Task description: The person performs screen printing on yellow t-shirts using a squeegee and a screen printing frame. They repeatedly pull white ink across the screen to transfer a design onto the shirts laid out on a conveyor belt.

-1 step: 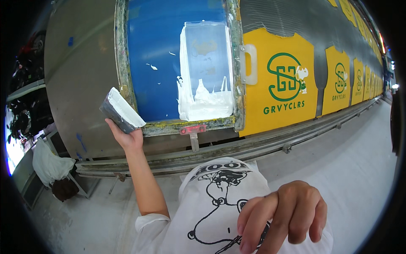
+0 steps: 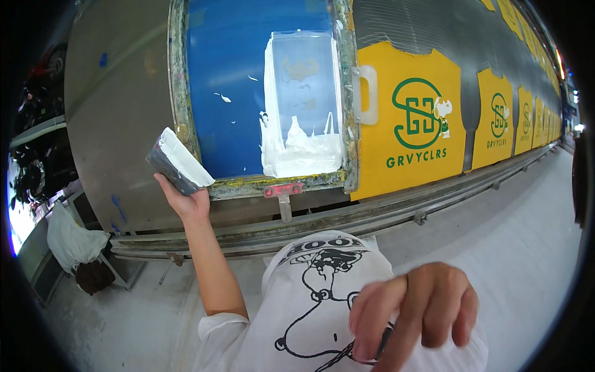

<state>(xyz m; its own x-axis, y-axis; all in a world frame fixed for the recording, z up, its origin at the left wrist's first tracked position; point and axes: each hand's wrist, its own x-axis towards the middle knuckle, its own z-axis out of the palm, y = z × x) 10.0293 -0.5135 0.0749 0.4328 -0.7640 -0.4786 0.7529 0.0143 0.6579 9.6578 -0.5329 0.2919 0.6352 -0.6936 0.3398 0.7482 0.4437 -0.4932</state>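
My left hand (image 2: 188,203) is closed around the lower end of a grey squeegee (image 2: 170,170), with thick white ink along its blade. The squeegee is tilted at the near left corner of a screen-printing frame (image 2: 266,184). Inside the frame is a blue screen (image 2: 226,68) with a paler window (image 2: 300,80) edged by white ink; a heap of white ink (image 2: 304,158) lies at its near end. My right hand (image 2: 427,310) is raised before my white printed shirt (image 2: 322,297). Its fingers are loosely bent and apart, with nothing visible held; its fingertips are partly blurred.
Several yellow garment pieces (image 2: 427,62) with green and white prints lie in a row along the grey table to the right. A pale handle (image 2: 367,96) sticks out from the frame's right side. A metal rail (image 2: 384,220) runs along the near edge. White cloth (image 2: 74,239) hangs at lower left.
The fingers of my right hand have shifted slightly. My left hand and the squeegee look almost unmoved.
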